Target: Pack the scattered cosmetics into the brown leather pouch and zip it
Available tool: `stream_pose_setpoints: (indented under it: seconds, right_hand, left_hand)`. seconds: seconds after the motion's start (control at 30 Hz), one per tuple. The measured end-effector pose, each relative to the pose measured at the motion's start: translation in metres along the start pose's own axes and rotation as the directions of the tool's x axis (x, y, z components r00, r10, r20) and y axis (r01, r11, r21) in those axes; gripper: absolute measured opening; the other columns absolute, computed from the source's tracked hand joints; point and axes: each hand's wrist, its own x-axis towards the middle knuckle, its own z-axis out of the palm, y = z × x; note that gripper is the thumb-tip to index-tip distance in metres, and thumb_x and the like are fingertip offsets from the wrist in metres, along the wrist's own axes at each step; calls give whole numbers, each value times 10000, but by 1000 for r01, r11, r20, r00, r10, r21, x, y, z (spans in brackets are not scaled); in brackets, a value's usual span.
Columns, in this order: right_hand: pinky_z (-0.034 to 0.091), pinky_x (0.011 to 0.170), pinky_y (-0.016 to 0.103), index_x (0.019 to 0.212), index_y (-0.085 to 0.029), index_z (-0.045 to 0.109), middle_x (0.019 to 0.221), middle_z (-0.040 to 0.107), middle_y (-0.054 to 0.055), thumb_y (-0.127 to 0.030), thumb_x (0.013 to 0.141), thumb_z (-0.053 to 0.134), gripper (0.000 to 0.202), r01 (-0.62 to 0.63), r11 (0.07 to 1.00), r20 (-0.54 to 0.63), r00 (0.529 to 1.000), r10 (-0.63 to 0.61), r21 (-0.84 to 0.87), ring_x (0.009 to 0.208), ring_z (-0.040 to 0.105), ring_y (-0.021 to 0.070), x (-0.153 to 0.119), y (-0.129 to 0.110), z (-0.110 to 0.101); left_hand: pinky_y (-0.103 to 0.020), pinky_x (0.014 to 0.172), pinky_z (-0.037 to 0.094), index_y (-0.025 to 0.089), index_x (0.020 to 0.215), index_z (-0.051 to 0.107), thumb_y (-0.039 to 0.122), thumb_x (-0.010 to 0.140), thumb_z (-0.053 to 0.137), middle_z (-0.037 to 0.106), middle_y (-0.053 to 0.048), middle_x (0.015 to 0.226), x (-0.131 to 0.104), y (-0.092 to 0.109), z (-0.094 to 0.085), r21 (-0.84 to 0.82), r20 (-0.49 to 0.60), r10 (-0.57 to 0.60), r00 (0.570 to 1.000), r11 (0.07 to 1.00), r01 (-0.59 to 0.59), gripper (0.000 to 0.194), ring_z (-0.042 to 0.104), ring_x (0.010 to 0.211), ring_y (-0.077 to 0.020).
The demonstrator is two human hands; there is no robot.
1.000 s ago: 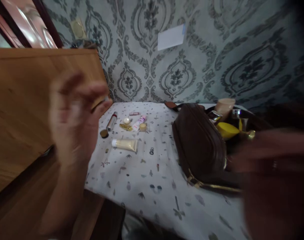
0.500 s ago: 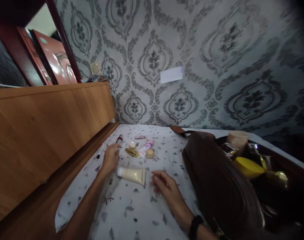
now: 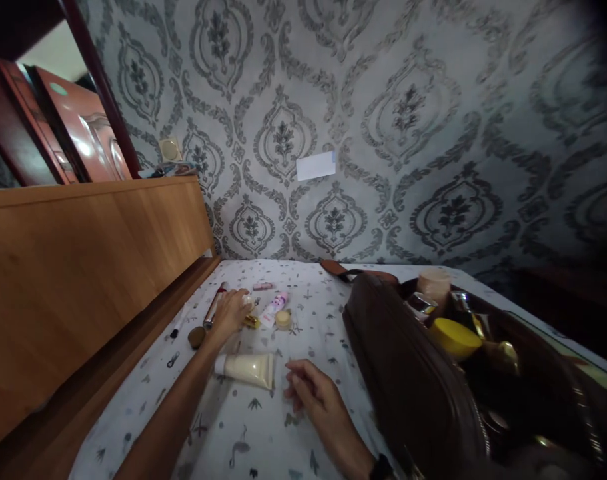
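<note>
The white jar [image 3: 248,302] sits at two o'clock from the left hand [image 3: 229,313], whose grip I cannot tell. The right hand [image 3: 320,400], loosely spread, has the cream tube [image 3: 247,371] at ten o'clock, lying nearly nine-to-three.

White printed sheet [image 3: 318,327]: cream tube [image 3: 247,370], silver tube [image 3: 213,309], pink-white tube [image 3: 275,309], beige pot [image 3: 283,320], gold tube [image 3: 252,322], brown bag [image 3: 408,380].

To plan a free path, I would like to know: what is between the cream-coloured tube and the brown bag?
In the head view, the right hand is between the tube and the bag, nearer the tube; patterned cloth shows between hand and bag.
</note>
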Motion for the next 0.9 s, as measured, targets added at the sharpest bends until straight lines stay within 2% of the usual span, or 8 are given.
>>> stream_pose_setpoints:
  seconds: [0.13, 0.23, 0.33, 0.43, 0.53, 0.67, 0.77, 0.9]
  right_hand:
    - [461, 603, 311, 962, -161, 591, 710, 660, 53, -596, 808, 560, 462, 0, 1000, 5, 1000, 0, 0, 630, 600, 185, -1, 1, 0]
    - [458, 589, 306, 961, -160, 601, 697, 658, 52, -596, 802, 567, 465, 0, 1000, 4, 1000, 0, 7, 623, 598, 185, 0, 2, 0]
    - [454, 576, 300, 947, -158, 612, 695, 662, 55, -606, 796, 574, 474, 6, 1000, 7, 1000, -6, 11, 608, 593, 180, 0, 1, 0]
    - [450, 570, 299, 923, -160, 622, 681, 665, 55, -629, 787, 584, 490, 17, 1000, 8, 1000, -17, 8, 584, 585, 174, 0, 1, -2]
    - [448, 568, 294, 909, -168, 633, 674, 661, 48, -644, 776, 598, 496, 24, 999, 5, 1000, -24, 23, 588, 585, 173, -1, 0, -2]
    - [452, 579, 290, 908, -172, 630, 680, 659, 41, -618, 786, 600, 464, 14, 999, 17, 1000, -15, 34, 606, 590, 172, -3, -2, -2]
    - [448, 574, 290, 899, -162, 625, 677, 649, 42, -602, 788, 588, 455, 9, 1000, 22, 1000, -10, 23, 600, 581, 169, -3, -4, -2]
    - [450, 576, 290, 906, -157, 622, 678, 649, 45, -595, 787, 576, 456, 8, 1000, 33, 999, -8, 10, 596, 576, 166, -2, -5, -2]
  left_hand:
    - [-394, 940, 390, 221, 1237, 597, 289, 877, 575, 639, -113, 1155, 4, 6, 10, 35, 66, -65, 996, 997, 63, 367, 531, 1144, -299]
    - [-394, 909, 389, 215, 1193, 615, 254, 846, 585, 645, -122, 1130, 9, 6, 15, 18, 89, -102, 991, 995, 101, 351, 548, 1125, -310]
    - [-357, 838, 405, 200, 1071, 640, 195, 786, 610, 675, -101, 998, 15, 2, 15, -42, 90, -129, 988, 990, 133, 287, 595, 1028, -289]
    - [-299, 719, 417, 202, 998, 618, 206, 760, 622, 663, -39, 822, 19, -3, 12, -155, 83, -134, 988, 977, 145, 237, 629, 845, -233]
    - [-245, 639, 426, 203, 991, 561, 238, 778, 603, 633, 12, 753, 19, -7, 8, -305, 61, -103, 993, 945, 117, 220, 623, 721, -167]
    - [-218, 642, 456, 202, 993, 502, 266, 776, 591, 623, 24, 782, 10, -10, 0, -437, 33, -50, 998, 897, 59, 243, 630, 742, -139]
    - [-240, 663, 458, 201, 990, 519, 286, 769, 586, 617, 9, 800, -2, -12, -12, -432, 39, -27, 999, 901, 42, 246, 624, 777, -158]
    - [-272, 695, 425, 224, 1013, 601, 312, 756, 607, 619, 10, 818, -24, -15, -36, -324, 102, 29, 994, 946, 6, 272, 590, 777, -177]
